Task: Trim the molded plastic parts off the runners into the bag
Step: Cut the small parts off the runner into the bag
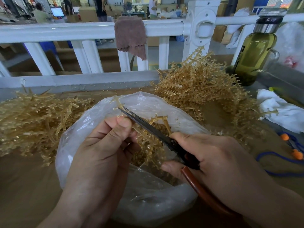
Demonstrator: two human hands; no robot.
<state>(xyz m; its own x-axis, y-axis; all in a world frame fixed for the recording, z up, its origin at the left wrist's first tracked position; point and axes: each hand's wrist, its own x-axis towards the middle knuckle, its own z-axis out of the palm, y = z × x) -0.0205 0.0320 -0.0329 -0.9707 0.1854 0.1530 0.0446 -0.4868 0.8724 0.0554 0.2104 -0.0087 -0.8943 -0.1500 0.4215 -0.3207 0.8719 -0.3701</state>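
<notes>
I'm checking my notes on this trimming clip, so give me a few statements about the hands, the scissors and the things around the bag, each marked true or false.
1. The right hand grips the scissors. True.
2. The left hand is empty. False: it pinches a runner above the bag.
3. A cloth hangs over the white rail. True.
4. The green bottle lies on its side. False: it stands on its base.

Runner heaps (37,119) flank the bag (148,203); railing (82,32) blocks behind.
</notes>
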